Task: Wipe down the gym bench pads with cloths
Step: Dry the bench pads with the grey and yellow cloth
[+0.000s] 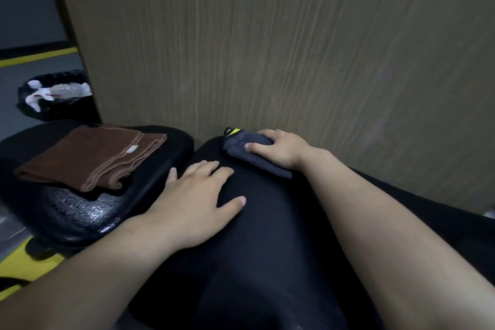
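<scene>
A long black bench pad (267, 236) runs from the bottom of the view up to a wooden wall. At its far end my right hand (281, 149) presses a folded dark grey cloth (241, 146) flat against the pad. My left hand (198, 201) rests palm down on the pad's left side, fingers spread, holding nothing. To the left lies a second black pad (80, 211) with a folded brown cloth (91, 158) on top of it.
A brown wood-grain wall (294, 48) stands right behind the bench. At the far left a black bin (53, 94) lined with a bag holds white litter. Grey floor with a yellow stripe (34, 57) shows beyond it.
</scene>
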`<action>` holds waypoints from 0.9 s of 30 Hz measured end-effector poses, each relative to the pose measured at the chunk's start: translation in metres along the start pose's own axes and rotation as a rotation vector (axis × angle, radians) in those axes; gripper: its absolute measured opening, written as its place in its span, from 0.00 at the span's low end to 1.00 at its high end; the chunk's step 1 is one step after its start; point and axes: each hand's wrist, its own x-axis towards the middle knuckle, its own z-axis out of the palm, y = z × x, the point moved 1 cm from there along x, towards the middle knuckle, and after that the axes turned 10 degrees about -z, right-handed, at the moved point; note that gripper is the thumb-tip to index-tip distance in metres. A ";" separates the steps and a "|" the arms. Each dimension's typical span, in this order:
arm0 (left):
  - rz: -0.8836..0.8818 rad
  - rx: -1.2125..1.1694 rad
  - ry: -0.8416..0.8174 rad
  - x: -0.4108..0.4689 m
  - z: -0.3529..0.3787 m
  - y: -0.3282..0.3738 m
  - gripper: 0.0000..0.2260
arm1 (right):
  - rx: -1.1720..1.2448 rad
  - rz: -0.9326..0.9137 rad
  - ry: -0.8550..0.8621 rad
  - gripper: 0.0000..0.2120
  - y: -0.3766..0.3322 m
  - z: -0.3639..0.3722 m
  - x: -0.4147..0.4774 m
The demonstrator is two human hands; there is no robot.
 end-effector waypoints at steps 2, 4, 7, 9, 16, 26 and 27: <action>0.004 0.001 -0.008 -0.002 0.001 0.009 0.30 | -0.003 0.005 0.012 0.36 0.014 -0.004 -0.010; 0.012 0.016 -0.015 -0.004 0.002 0.018 0.30 | -0.019 0.013 0.015 0.36 0.027 -0.009 -0.022; 0.024 0.029 -0.041 -0.008 0.004 0.031 0.30 | -0.030 0.031 0.016 0.38 0.049 -0.017 -0.039; 0.028 0.039 -0.053 -0.011 0.006 0.039 0.30 | -0.021 0.043 0.029 0.38 0.064 -0.022 -0.050; 0.060 0.054 -0.060 -0.017 0.011 0.071 0.30 | -0.014 0.104 0.057 0.34 0.110 -0.041 -0.103; 0.153 0.081 -0.108 -0.030 0.030 0.141 0.30 | -0.065 0.163 0.086 0.37 0.170 -0.062 -0.191; 0.156 0.080 -0.114 -0.031 0.032 0.147 0.30 | -0.074 0.167 0.078 0.38 0.177 -0.065 -0.200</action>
